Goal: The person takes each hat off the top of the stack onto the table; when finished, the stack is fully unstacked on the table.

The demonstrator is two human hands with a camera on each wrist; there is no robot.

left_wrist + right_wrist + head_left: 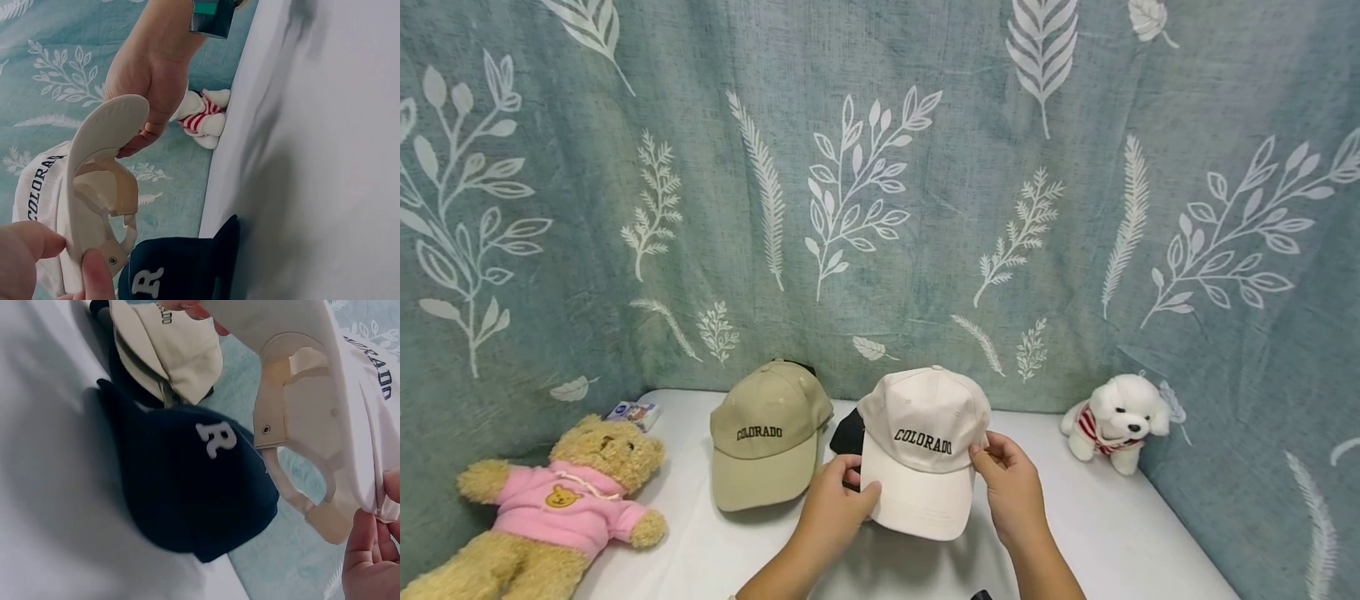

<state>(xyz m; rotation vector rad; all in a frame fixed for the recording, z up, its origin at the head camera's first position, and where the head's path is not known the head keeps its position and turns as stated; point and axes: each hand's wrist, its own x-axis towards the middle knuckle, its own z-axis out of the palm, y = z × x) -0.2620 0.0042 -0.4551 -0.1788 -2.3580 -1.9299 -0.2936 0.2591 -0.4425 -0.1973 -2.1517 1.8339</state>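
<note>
A cream baseball cap (925, 417) lettered COLORADO is held up in front of the body, brim toward me. My left hand (838, 500) pinches the brim's left edge between thumb and fingers. At the cap's right side, my right hand (1011, 483) pinches the edge where brim and crown meet. The right wrist view shows the cap's hollow underside and back strap (287, 481). Behind it sits a dark cap (187, 475) with a white letter R, mostly hidden in the head view. An olive-khaki COLORADO cap (767, 442) rests on the table left of my left hand.
A teddy bear (561, 508) in a pink hoodie lies at the left, with a small packet (634, 414) behind it. A white plush dog (1120, 421) stands at the right back of the white table (1120, 533). A leaf-patterned curtain (880, 208) surrounds the table.
</note>
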